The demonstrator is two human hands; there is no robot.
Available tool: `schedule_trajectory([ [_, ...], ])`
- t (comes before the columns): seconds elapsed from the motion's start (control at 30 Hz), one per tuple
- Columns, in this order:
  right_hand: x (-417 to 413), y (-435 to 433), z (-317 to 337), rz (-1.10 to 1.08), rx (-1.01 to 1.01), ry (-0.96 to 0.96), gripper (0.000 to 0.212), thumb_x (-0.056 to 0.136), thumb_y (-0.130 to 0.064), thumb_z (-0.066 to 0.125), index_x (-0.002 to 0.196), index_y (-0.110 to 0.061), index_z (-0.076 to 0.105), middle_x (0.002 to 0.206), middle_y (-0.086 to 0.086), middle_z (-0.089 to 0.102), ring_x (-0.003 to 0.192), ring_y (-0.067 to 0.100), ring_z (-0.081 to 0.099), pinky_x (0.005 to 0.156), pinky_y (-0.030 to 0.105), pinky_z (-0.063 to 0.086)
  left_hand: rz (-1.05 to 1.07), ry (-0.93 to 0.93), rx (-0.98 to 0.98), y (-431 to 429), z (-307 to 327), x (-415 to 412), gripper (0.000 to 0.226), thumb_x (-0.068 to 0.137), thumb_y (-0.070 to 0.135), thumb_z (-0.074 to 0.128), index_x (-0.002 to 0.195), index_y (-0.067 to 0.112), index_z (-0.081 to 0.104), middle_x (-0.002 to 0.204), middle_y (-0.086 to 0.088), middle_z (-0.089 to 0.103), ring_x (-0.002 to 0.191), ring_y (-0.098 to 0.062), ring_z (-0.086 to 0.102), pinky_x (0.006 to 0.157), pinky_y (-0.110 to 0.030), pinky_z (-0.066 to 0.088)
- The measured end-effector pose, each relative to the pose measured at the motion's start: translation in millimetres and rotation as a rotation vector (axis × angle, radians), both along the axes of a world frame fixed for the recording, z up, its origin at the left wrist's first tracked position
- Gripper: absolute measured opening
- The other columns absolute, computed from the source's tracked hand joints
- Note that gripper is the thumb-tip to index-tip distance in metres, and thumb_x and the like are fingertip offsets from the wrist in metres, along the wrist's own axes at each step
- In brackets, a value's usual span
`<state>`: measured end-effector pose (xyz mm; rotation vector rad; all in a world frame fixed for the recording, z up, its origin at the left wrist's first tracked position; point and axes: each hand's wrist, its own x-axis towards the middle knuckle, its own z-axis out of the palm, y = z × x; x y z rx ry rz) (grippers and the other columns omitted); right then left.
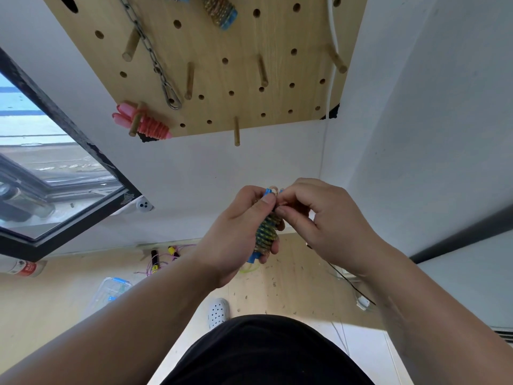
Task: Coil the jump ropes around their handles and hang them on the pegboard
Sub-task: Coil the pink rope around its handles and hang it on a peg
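A blue-handled jump rope (267,232), its yellow-blue cord coiled round the handles, is upright in front of me. My left hand (238,234) grips the bundle, thumb near its top. My right hand (311,218) pinches the small cord loop at the top end. Above on the wall is the wooden pegboard (211,68). A pink coiled rope (147,124) hangs on a lower-left peg, and another blue coiled rope (220,11) hangs at the top. On the floor lies a loose purple-yellow rope (161,259).
Several bare wooden pegs stick out, one at the lower edge (236,132). A metal chain (155,59) hangs on the board. A window (50,168) is at the left, a clear plastic box (113,290) on the floor, a white cable (331,51) along the right.
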<state>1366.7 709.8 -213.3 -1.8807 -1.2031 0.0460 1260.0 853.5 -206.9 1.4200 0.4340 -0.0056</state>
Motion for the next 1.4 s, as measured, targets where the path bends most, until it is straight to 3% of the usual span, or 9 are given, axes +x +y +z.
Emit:
schedule_trajectory([
  [0.1,-0.8,-0.6,1.2,-0.061,-0.002,0.151,0.008,0.097,-0.021,0.057,0.091,-0.022,0.062,0.072,-0.020,0.056,0.071,-0.002,0.053,0.064,0.008,0.038,-0.068,-0.007,0.006,4.6,3.8,0.2,0.029,0.097,0.042,0.051,0.114,0.020,0.057,0.091,-0.015,0.065,0.067,-0.031,0.059,0.053,-0.035,0.042],
  [0.2,-0.8,0.3,2.3,-0.148,0.098,0.361,0.012,0.099,-0.019,0.059,0.090,-0.025,0.063,0.074,-0.021,0.062,0.066,0.002,0.056,0.061,0.010,0.041,-0.072,0.005,0.044,5.6,7.1,1.3,0.019,0.107,0.033,0.045,0.111,0.019,0.056,0.088,-0.015,0.067,0.065,-0.033,0.059,0.053,-0.033,0.041],
  [0.4,-23.3,11.4,3.5,-0.282,0.228,0.322,0.003,0.091,-0.014,0.074,0.091,-0.015,0.071,0.071,-0.009,0.067,0.068,0.004,0.065,0.060,0.009,0.046,0.090,0.027,0.083,-6.3,5.1,8.1,0.031,0.108,0.041,0.040,0.100,0.015,0.057,0.079,-0.015,0.066,0.059,-0.034,0.058,0.050,-0.034,0.038],
  [0.5,-25.5,11.3,-1.9,-0.303,0.213,0.097,0.002,0.091,-0.016,0.075,0.090,-0.015,0.076,0.076,-0.010,0.069,0.076,0.006,0.064,0.066,0.012,0.046,0.128,0.030,0.046,-11.1,6.6,10.9,0.036,0.108,0.046,0.039,0.093,0.020,0.059,0.078,-0.013,0.064,0.059,-0.033,0.058,0.048,-0.034,0.038],
  [0.77,-19.5,5.4,-16.4,-0.150,0.143,-0.031,0.023,0.094,-0.006,0.065,0.114,-0.011,0.075,0.092,-0.002,0.067,0.084,0.009,0.062,0.074,0.026,0.052,0.213,0.074,0.018,-9.7,8.8,12.7,0.043,0.105,0.057,0.037,0.090,0.026,0.064,0.076,-0.010,0.066,0.060,-0.032,0.060,0.051,-0.036,0.041],
  [1.0,-17.2,2.5,-13.0,-0.189,0.176,0.059,0.019,0.093,-0.005,0.069,0.106,-0.015,0.078,0.087,-0.008,0.064,0.081,0.007,0.064,0.067,0.027,0.056,0.178,0.093,0.061,-10.7,10.6,13.8,0.034,0.106,0.043,0.044,0.085,0.021,0.058,0.078,-0.014,0.067,0.058,-0.032,0.060,0.049,-0.034,0.040],
  [1.17,-17.5,1.5,-6.3,-0.223,0.178,0.371,0.032,0.090,-0.006,0.073,0.115,-0.023,0.067,0.079,-0.013,0.069,0.074,0.005,0.072,0.068,0.020,0.058,0.168,0.041,0.167,-11.4,11.2,9.3,0.027,0.104,0.021,0.041,0.078,0.019,0.049,0.085,-0.023,0.065,0.059,-0.029,0.057,0.054,-0.039,0.037],
  [1.27,-16.7,2.4,-9.9,-0.263,0.169,0.219,0.025,0.089,-0.012,0.075,0.114,-0.018,0.075,0.086,-0.011,0.073,0.077,0.008,0.071,0.072,0.030,0.059,0.160,0.030,0.216,-10.3,8.7,9.2,0.030,0.103,0.017,0.040,0.075,0.023,0.049,0.083,-0.016,0.064,0.061,-0.029,0.057,0.055,-0.040,0.036],
  [1.4,-13.9,2.5,-15.3,-0.291,0.197,-0.051,0.019,0.092,-0.018,0.070,0.109,-0.014,0.077,0.084,-0.003,0.072,0.075,0.010,0.064,0.069,0.030,0.052,0.147,0.020,0.238,-10.4,11.3,10.6,0.026,0.104,0.018,0.042,0.079,0.017,0.047,0.083,-0.016,0.064,0.061,-0.029,0.056,0.054,-0.039,0.035],
])
